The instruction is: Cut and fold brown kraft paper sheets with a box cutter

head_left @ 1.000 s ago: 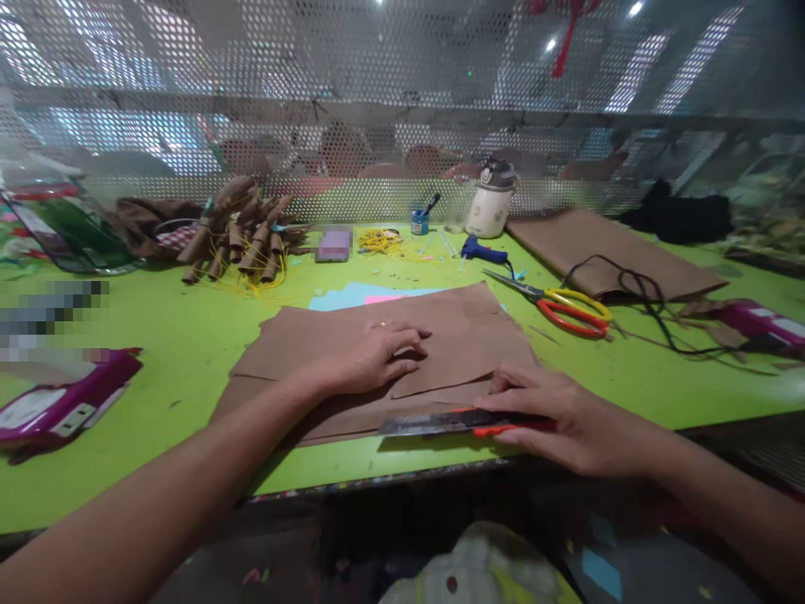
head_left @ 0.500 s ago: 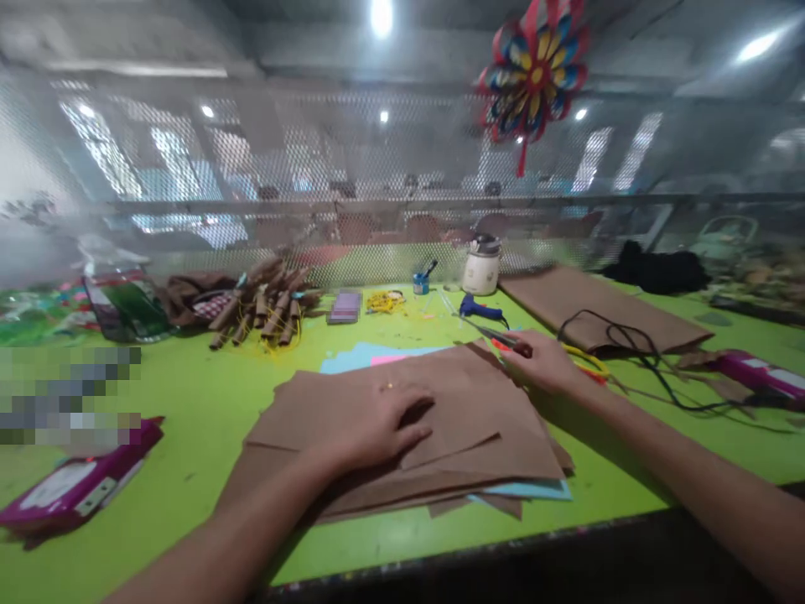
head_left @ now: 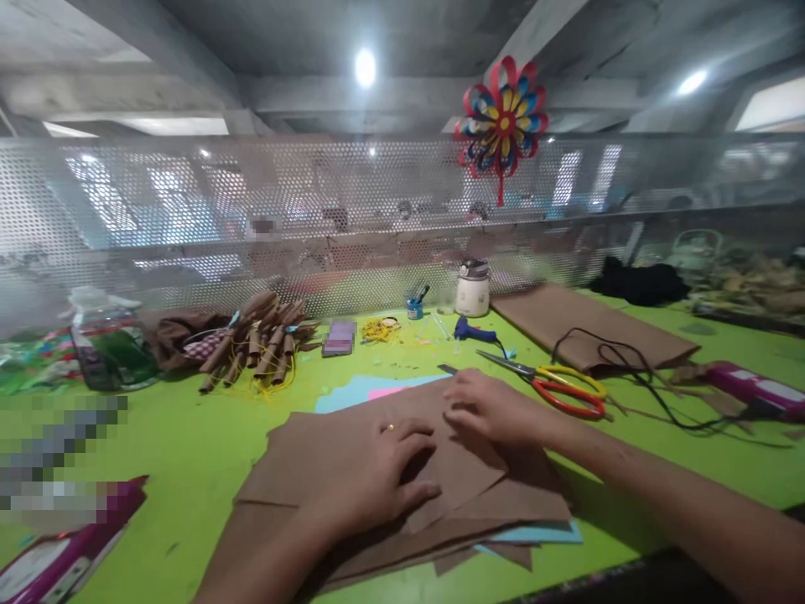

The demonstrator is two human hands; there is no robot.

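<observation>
A stack of brown kraft paper (head_left: pixel 327 453) lies before me, its sheets overlapping unevenly. My left hand (head_left: pixel 393 478) rests on it with loosely bent fingers, holding nothing I can see. At the far right side of the stack, the curved fingers of my right hand (head_left: pixel 487 411) touch a smaller top sheet of kraft paper (head_left: pixel 465 474). Just beyond those fingers a dark blade tip (head_left: pixel 447 369) pokes out; my hand hides the rest of it. Scissors (head_left: pixel 569 398) with red and yellow handles lie to the right. Blue paper (head_left: pixel 352 394) and pink paper show behind the stack.
A blue glue gun (head_left: pixel 473 331), a white bottle (head_left: pixel 473 289) and a small blue jar (head_left: pixel 414 308) stand or lie at the back. Rolled brown tubes (head_left: pixel 264 344) are heaped left. A black cord (head_left: pixel 641 361) crosses near folded brown paper (head_left: pixel 591 327). Purple power strips flank both sides.
My right hand, earlier holding an orange and black utility knife at the near edge, went toward the scissors and then came back left onto the paper. My left hand stays put. The view tilted up.
</observation>
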